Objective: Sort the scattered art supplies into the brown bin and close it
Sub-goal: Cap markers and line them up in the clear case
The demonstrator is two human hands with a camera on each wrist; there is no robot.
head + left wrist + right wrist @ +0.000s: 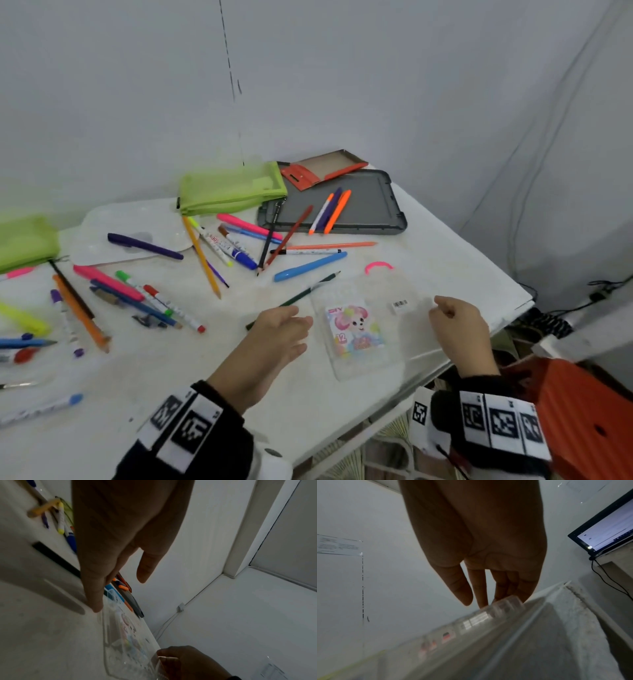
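Brown bin not identifiable in any view; a grey lid (pixel 342 202) lies at the table's (pixel 445 240) far edge with pens on it. Clear case (pixel 363 325) blurred, edges faint, lying flat near the front edge. Left hand (pixel 277 332) relaxed, fingers straight, fingertip at the case's left side. Right hand (pixel 455 322) fingers curled on the case's right edge; how firm the grip is, cannot tell. Pens and pencils (pixel 219 246) scattered left of the case

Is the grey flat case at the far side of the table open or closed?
Open. The grey case lies flat like a tray, and three pens rest on its inner surface. No lid over it is visible.
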